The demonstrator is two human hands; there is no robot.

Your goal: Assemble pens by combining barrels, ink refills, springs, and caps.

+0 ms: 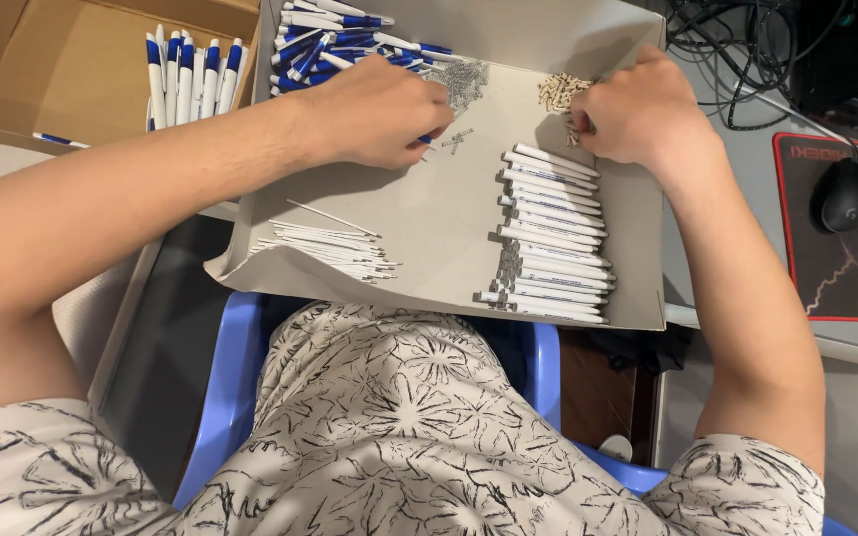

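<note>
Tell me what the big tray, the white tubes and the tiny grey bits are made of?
The tray looks like cardboard: matte grey-beige, with folded walls and a bent corner. The white tubes seem to be smooth plastic, evenly white with a slight sheen. The tiny grey bits beside the left hand look like metal, perhaps small springs, but they are too small to be sure.

A shallow grey cardboard tray [429,223] carries the parts. Against its right edge lies a stack of white pen barrels [551,233]. Thin white refills [330,245] lie near the front left corner. Blue-and-white pens [335,40] fill the far left corner, small metal springs [461,81] just beside them, and small tan pieces [558,91] sit toward the far right.
</note>
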